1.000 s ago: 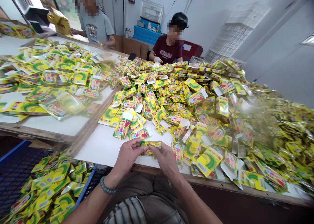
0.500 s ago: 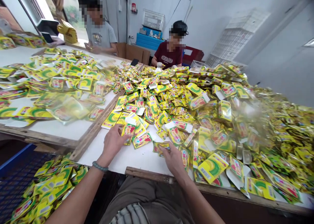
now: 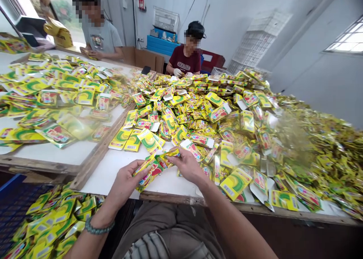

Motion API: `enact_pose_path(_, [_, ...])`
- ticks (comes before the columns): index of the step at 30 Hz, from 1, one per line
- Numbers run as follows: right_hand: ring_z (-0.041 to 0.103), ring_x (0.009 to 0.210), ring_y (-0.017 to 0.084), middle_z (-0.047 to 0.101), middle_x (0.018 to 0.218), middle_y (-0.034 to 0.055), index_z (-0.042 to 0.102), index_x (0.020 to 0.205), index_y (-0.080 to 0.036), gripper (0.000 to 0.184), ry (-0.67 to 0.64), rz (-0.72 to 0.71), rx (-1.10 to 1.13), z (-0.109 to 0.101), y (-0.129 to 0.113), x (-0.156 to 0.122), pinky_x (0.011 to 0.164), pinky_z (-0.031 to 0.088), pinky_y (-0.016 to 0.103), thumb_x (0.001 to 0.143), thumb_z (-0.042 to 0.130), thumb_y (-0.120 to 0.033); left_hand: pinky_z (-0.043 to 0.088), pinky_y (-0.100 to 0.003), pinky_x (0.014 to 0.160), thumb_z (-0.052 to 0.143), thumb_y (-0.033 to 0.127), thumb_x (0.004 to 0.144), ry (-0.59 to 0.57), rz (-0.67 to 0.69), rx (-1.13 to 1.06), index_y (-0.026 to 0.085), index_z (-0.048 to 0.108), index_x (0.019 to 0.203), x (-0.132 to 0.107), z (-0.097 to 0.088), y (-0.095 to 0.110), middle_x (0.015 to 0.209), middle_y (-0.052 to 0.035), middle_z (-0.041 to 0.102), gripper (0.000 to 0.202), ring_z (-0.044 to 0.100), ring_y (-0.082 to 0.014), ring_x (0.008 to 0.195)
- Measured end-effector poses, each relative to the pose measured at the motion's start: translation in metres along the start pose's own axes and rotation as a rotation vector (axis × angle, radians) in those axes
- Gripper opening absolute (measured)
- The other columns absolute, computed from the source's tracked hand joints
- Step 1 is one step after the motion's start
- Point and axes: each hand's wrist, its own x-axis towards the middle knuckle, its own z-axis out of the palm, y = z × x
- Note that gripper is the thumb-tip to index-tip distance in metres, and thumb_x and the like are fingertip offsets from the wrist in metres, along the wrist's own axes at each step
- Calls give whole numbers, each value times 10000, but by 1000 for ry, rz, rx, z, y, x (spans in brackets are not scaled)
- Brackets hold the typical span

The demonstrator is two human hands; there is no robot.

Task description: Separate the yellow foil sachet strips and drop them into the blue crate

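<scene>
My left hand (image 3: 124,181) is closed round a small yellow-and-green printed carton (image 3: 148,176), which lies tilted low over the near part of the table. My right hand (image 3: 187,166) pinches a small shiny yellow packet (image 3: 170,154) against the carton's upper right end. Whether the packet's tip is inside the carton I cannot tell. Just beyond my hands lie several flat yellow cartons (image 3: 132,141), one with a barcode showing. A heap of similar cartons and packets (image 3: 195,111) spreads behind and to the right.
A wooden strip (image 3: 99,149) divides the white tabletop, with more cartons (image 3: 56,85) on its left side. Below at left, a blue crate (image 3: 11,198) holds filled-looking cartons (image 3: 56,217). Across the table sit two people (image 3: 185,58) (image 3: 100,36), their hands at small items.
My left hand has drawn a carton nearer and tilted it. My right hand has raised its packet and moved left to meet the carton. The view has turned slightly right.
</scene>
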Motion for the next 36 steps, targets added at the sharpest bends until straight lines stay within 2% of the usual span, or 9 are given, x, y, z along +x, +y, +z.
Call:
enact_pose_path(4, [585, 766, 173, 675, 791, 0, 660, 884, -191, 203, -94, 52, -115, -14, 0, -4, 678, 455, 253, 818, 613, -377, 540, -262, 726, 796, 419, 656, -52, -59, -137, 183, 685, 942, -3, 8, -4, 953, -30, 748, 387, 677, -194, 814])
enact_pose_path(9, [500, 666, 131, 603, 688, -12, 621, 706, -170, 152, -40, 32, -394, -9, -12, -4, 612, 364, 219, 798, 646, -288, 540, -258, 722, 800, 393, 662, -106, -134, -242, 174, 664, 973, -6, 19, -1, 956, -33, 756, 404, 689, -179, 777])
enact_pose_path(12, [500, 661, 129, 615, 730, -22, 642, 828, -193, 57, 28, -10, -399, 3, -13, -9, 616, 355, 223, 792, 648, -237, 528, -241, 741, 802, 374, 668, -106, -143, -275, 176, 656, 1026, -7, 22, -1, 986, -33, 754, 435, 692, -169, 799])
enact_pose_path(15, [504, 630, 129, 622, 752, -23, 632, 961, -207, 167, 138, -13, -335, 10, -6, -17, 607, 373, 233, 813, 641, -285, 526, -249, 768, 815, 358, 655, -91, -174, -305, 177, 648, 1085, -7, 23, 0, 1007, -35, 753, 495, 696, -171, 821])
enact_pose_path(17, [526, 681, 141, 628, 791, 6, 641, 894, -191, 137, 218, -63, -341, 12, -1, -21, 656, 401, 254, 843, 617, -316, 528, -258, 767, 824, 353, 642, -76, -195, -320, 172, 645, 1105, -8, 23, 2, 1002, -40, 756, 528, 699, -175, 809])
enact_pose_path(20, [537, 867, 182, 641, 884, 51, 663, 803, -179, 135, 289, -180, -406, 12, 4, -25, 811, 412, 316, 847, 633, -303, 531, -261, 750, 837, 345, 624, -59, -197, -327, 166, 648, 1108, -8, 23, 3, 984, -42, 760, 550, 702, -176, 784])
enact_pose_path(22, [518, 948, 200, 645, 919, 58, 690, 772, -188, 128, 267, -190, -435, 11, 6, -26, 878, 395, 356, 845, 646, -285, 533, -263, 751, 841, 338, 618, -53, -196, -320, 161, 654, 1101, -8, 23, 4, 967, -42, 763, 547, 705, -179, 785])
enact_pose_path(28, [423, 1177, 232, 600, 1171, 36, 757, 777, -266, 220, 90, -22, -393, 10, 6, -31, 1059, 276, 481, 896, 585, -334, 545, -271, 724, 852, 330, 596, -35, -224, -312, 151, 675, 1062, -10, 20, 3, 928, -47, 769, 530, 707, -182, 740])
enact_pose_path(36, [343, 1254, 234, 501, 1350, 13, 733, 662, -218, 343, -80, -4, -309, 30, 9, -45, 1088, 285, 426, 912, 553, -371, 537, -223, 669, 846, 333, 604, -117, -252, -316, 158, 706, 990, -9, 21, 0, 848, -36, 773, 446, 706, -165, 712])
